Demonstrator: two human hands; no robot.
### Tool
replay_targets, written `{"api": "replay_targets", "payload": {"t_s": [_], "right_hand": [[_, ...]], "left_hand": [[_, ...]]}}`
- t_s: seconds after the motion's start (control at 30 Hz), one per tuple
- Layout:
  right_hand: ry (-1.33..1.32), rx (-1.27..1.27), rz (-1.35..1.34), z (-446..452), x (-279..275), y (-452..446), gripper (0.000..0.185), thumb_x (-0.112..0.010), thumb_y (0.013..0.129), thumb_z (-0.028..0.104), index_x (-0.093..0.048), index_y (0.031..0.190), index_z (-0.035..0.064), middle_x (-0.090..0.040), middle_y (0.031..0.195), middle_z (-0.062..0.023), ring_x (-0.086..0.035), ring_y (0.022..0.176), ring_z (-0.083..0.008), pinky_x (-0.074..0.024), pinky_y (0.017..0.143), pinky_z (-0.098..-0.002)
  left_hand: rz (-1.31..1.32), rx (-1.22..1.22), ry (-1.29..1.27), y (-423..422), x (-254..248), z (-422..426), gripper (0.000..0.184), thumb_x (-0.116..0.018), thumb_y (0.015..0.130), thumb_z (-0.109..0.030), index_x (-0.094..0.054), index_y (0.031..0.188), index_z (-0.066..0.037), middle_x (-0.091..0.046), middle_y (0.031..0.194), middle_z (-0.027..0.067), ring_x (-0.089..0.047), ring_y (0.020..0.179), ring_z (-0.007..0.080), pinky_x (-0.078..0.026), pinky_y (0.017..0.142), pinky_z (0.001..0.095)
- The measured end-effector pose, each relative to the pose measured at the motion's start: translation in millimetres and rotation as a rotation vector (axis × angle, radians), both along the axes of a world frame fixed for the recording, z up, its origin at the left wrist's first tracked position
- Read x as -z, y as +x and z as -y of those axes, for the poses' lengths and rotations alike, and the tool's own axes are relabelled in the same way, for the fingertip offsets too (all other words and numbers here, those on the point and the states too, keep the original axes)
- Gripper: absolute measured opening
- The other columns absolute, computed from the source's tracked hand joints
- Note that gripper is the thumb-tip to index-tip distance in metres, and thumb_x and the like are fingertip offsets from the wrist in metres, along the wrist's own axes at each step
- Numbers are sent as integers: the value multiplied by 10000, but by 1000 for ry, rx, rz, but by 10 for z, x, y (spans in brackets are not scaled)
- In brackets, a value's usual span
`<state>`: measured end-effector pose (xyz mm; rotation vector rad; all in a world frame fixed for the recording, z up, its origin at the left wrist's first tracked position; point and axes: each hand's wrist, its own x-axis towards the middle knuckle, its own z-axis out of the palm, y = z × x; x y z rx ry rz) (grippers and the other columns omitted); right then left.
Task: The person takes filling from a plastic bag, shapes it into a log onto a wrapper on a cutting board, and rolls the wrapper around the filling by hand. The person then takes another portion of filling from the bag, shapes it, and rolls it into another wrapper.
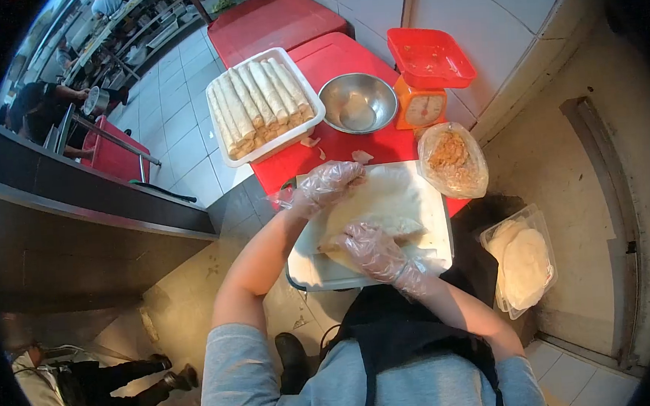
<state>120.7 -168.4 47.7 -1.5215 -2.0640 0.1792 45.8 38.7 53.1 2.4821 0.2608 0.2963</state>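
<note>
A thin, pale wrapper sheet lies on a white board in front of me, with a strip of filling along its near side, partly folded over as a roll. My right hand, in a clear plastic glove, curls over the left part of this roll. At the wrapper's far left edge is my left hand, also gloved, its fingers bent together; what they pinch is too small to make out. A clear plastic bag of orange-brown shredded filling sits right of the board.
A white tub of stacked rolls, a steel bowl and an orange scale with a red pan stand on the red table. Wrappers in a clear container are at right. Other people are at left.
</note>
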Motion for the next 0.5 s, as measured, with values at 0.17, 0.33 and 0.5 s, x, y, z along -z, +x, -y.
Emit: {"api": "replay_targets", "payload": {"t_s": [0.17,0.33,0.5], "right_hand": [[-214,29,-34,-172,44,-112,303,-667,853,289,-656,1083,91,-609,1022,-126,-607,982,-323,-488,876,-456],[-277,-56,-75,-242,129,-121,273,-658,839,271,-660,1059,108,-608,1050,-149,-592,1041,-349,-479,890,-485],[-235,-112,-207,-229,59,10,263,-693,798,194,-638,1038,102,-603,1032,-143,-608,986,-354,-479,882,-488]], "left_hand": [[26,15,124,38,260,-127,125,-642,895,-189,-607,909,-70,-650,833,156,-645,800,381,-516,688,462],[44,-4,124,42,269,-117,110,-656,872,-177,-609,900,-81,-644,819,148,-645,787,369,-516,680,459],[93,14,105,49,302,-134,94,-668,847,-142,-613,895,-83,-640,805,139,-646,770,347,-517,673,444]]}}
